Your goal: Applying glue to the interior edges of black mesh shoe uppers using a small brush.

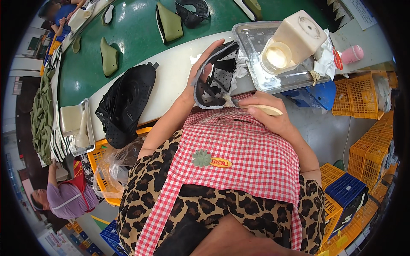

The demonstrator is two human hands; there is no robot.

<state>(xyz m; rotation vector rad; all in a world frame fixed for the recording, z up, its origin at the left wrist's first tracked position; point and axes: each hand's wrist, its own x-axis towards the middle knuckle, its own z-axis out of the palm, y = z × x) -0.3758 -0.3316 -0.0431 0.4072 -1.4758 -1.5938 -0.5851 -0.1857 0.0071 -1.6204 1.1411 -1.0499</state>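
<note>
My left hand (200, 73) is closed on a black perforated shoe upper (224, 70), its opening turned toward me and some fingers inside it. In my right hand (278, 120) is a small brush (270, 110) with a pale wooden handle. Its bristles touch the near edge of the upper. Left of my left forearm, a stack of black shoe uppers (126, 98) lies on the white worktop edge. To the right, a clear tray (273, 86) holds a cup of cream-coloured liquid (276, 56) and a whitish square bottle (304, 36) tipped over it.
Olive shoe lasts (109, 57) and another black upper (193, 13) rest on the green surface (136, 30) beyond. Red-handled scissors (337, 59) and a pink bottle (352, 54) sit at the right. Yellow crates (361, 96) stand below. Co-workers (70, 198) are at the left.
</note>
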